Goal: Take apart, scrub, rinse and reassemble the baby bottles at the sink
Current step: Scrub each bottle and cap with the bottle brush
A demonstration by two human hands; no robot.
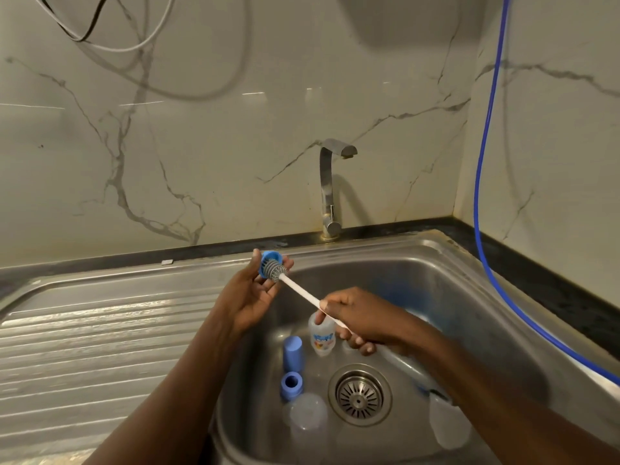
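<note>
Bristly brush (275,270) in round blue ring (269,254)

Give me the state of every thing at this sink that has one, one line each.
left hand: holds the blue ring by its rim.
right hand: grips the brush by its handle.
brush: head pushed inside the blue ring.
tap: no water running.
printed bottle: top off, in the basin.
blue cap: loose in the basin, on no bottle.
strainer: seated in the drain.
</note>
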